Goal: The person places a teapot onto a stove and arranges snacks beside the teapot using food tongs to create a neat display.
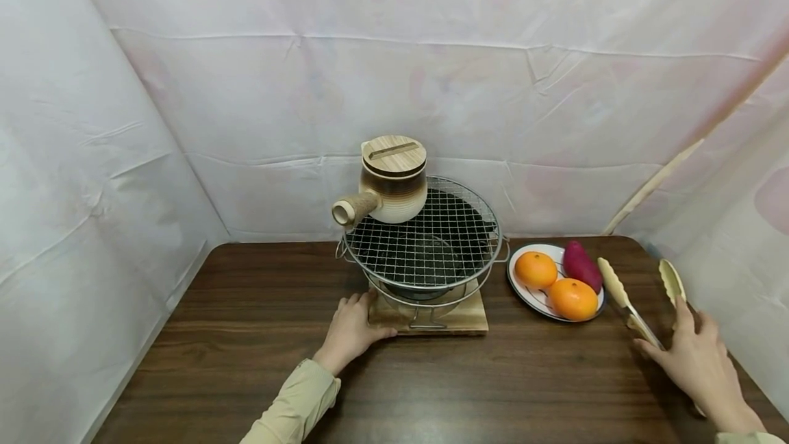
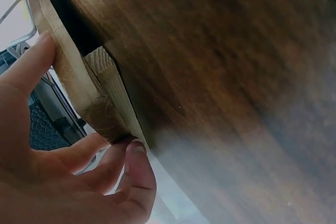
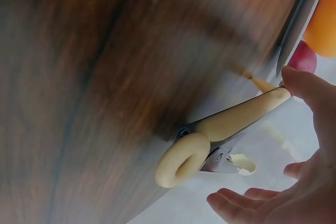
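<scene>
My left hand grips the front left corner of a wooden board that lies under a round grill. In the left wrist view the thumb lies along the board's edge and the other fingers bend at its corner. At the far right, a pair of tongs with cream tips and handles lies spread apart. My right hand reaches over these tongs, fingers spread. Seen from the right wrist, the thumb overlaps the end of one cream handle, while the other fingers stand apart from it.
A lidded pot with a side handle stands on the grill's wire mesh. Right of the grill is a plate with two oranges and a purple sweet potato. White cloth walls enclose the table.
</scene>
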Tool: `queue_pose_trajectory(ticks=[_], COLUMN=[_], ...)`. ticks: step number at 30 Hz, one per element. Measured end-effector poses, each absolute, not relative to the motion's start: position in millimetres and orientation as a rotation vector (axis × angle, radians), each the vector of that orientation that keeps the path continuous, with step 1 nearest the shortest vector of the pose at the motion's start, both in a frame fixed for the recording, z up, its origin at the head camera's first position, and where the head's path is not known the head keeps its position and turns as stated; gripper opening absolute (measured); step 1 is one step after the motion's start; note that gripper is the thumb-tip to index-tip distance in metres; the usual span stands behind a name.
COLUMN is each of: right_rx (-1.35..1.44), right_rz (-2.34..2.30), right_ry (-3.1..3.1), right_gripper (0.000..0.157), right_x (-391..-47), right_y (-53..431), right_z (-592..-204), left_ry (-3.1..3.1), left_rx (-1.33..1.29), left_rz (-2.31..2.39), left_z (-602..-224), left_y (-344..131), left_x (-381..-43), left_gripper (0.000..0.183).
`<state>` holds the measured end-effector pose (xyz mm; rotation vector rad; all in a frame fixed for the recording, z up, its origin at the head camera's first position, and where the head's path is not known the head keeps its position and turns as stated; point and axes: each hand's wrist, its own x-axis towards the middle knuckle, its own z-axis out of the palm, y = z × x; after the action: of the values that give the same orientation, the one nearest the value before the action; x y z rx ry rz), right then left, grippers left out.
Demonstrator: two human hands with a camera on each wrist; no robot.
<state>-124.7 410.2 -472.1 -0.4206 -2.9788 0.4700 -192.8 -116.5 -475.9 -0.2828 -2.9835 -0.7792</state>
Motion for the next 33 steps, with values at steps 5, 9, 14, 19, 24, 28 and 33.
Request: queue_pose_trajectory(ticks=[5, 9, 14, 19, 24, 28, 33], right_rx=[-0.468, -0.461, -0.441, -0.441, -0.457, -0.489, -0.522], right_rz=[0.468, 0.470, 0.434, 0.409, 0.431, 0.435, 0.379], right_ry=[-3.016, -3.006, -2.991, -3.007, -2.997, -2.996, -2.998], right_gripper=[0.116, 0.116, 0.116, 0.115, 0.112, 0.115, 0.121], right_x=[-126.8, -130.2, -134.4, -136.3, -137.5, -137.5, -139.8], right_y=[412.3, 413.8, 415.4, 417.1, 416.2, 415.9, 417.4], right_z=[-475.0, -477.8, -481.4, -483.0, -481.8, -482.2, -484.9], left_ry=[-2.987, -2.991, -2.990, -2.987, -2.978, -2.974, -2.972], left_rx=[-0.284, -0.278, -0.277, -0.276, -0.282, -0.287, -0.294], left_rz=[-0.776, -0.777, -0.782, -0.788, -0.782, -0.780, -0.786], left_z=[-476.6, -476.8, -475.9, -474.7, -475.1, -475.6, -476.1], left_y=[-117.1, -117.1, -116.8, -116.4, -116.3, -116.5, -116.8], left_x=[-193.2, -193.4, -192.8, -191.9, -191.8, -191.8, -192.0], left_gripper=[0.091, 0.091, 0.091, 0.091, 0.090, 0.090, 0.091])
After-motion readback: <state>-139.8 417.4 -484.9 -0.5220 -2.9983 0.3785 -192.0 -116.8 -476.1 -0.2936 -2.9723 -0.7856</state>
